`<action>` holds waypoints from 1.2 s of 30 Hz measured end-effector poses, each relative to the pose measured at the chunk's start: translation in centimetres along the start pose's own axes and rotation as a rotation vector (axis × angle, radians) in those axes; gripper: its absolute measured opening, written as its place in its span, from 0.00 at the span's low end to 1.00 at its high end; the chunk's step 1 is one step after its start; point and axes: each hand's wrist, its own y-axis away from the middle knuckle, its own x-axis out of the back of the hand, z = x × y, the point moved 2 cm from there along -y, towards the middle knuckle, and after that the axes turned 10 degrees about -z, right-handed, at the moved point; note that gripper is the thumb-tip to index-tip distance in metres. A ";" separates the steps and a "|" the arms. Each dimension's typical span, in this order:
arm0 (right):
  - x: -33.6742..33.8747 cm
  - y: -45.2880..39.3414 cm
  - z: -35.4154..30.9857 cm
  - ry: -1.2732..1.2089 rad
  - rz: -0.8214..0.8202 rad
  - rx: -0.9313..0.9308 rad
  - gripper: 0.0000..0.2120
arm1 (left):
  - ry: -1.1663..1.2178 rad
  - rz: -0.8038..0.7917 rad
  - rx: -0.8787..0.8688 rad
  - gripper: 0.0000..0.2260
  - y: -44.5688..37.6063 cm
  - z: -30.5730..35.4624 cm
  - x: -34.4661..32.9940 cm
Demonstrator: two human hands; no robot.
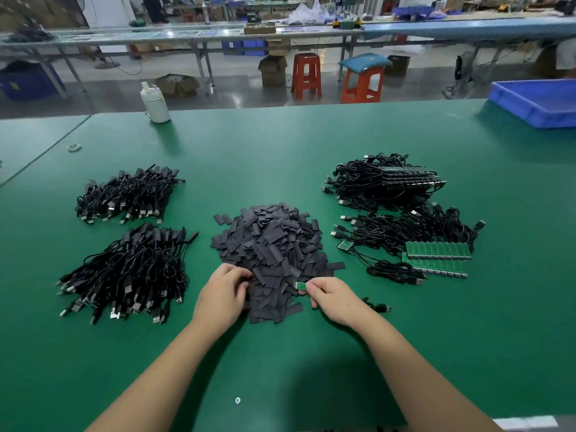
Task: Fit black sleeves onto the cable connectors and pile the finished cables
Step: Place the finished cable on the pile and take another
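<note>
At the near edge of the sleeve pile, the left hand rests, fingers curled into the sleeves. Right hand pinches a small green board just beside that pile

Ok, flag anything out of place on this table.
Little stands out. A few sleeves lie loose, just left of the sleeve pile. One board sits askew, apart from the neat row of boards. A small white coil lies alone, far left.
</note>
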 end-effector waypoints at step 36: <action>0.0 -0.1 0.9 -0.334 -0.161 -0.054 0.16 | 0.662 -0.109 0.049 0.07 -0.9 2.1 1.4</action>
